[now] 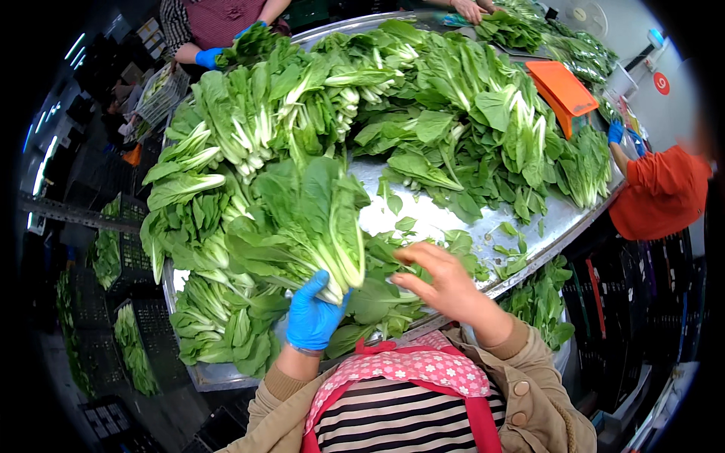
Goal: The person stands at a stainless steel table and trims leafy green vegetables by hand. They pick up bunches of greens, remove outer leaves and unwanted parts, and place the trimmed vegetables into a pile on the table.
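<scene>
My left hand (316,313), in a blue glove, is closed round the pale stem end of a bunch of leafy greens (306,215). Its broad green leaves fan out away from me over the metal table (393,215). Bare and apart from the bunch, my right hand (442,283) hovers to its right. The thumb and fingers of that hand are spread, and nothing shows between them. Loose leaves (377,298) lie beneath and between my hands. Further greens (219,317) are heaped to the left of my left hand.
Large heaps of greens (461,90) cover the table's far side. An orange scale (563,87) stands at the far right. Co-workers' blue-gloved hands (209,58) are across the table, and a person in orange (661,192) stands right. Black crates (140,249) are stacked left.
</scene>
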Available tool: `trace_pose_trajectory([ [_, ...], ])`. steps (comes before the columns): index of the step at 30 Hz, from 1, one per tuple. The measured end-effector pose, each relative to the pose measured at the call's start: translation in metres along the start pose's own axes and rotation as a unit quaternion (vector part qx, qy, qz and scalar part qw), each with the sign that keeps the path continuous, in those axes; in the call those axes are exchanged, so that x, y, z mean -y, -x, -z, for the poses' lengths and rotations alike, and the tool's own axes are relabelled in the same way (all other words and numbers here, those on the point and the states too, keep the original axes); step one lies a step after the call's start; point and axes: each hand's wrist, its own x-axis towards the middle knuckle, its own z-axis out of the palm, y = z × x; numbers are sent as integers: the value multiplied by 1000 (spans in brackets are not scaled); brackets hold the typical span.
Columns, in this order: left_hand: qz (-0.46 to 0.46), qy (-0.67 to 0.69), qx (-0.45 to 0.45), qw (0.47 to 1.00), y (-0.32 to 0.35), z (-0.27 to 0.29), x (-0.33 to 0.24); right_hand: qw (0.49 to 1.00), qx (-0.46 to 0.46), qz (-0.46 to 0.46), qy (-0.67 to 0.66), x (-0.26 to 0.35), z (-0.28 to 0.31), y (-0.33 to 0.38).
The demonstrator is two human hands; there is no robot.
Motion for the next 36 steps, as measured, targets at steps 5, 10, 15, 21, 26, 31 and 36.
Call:
trace_pose_trajectory([
  [5,70,-60,-13,996,1,10,21,988,-131,65,-55,11,-44,-7],
  [10,43,-63,-54,996,2,1,23,980,-123,-42,-154,7,-37,-11],
  [15,-9,-107,-36,994,-2,5,23,832,-80,-172,-521,-8,-56,-15],
  [21,12,5,-67,998,-10,5,6,944,-124,135,-275,-9,-56,-8],
  [26,-13,-21,-85,996,-3,-18,6,925,-85,308,-205,-15,-50,-5],
  [31,-83,34,-47,995,-19,-8,-26,950,77,262,-149,-17,-35,17],
  [36,-179,14,-34,983,-5,-10,-51,952,245,-76,165,-58,5,5],
])
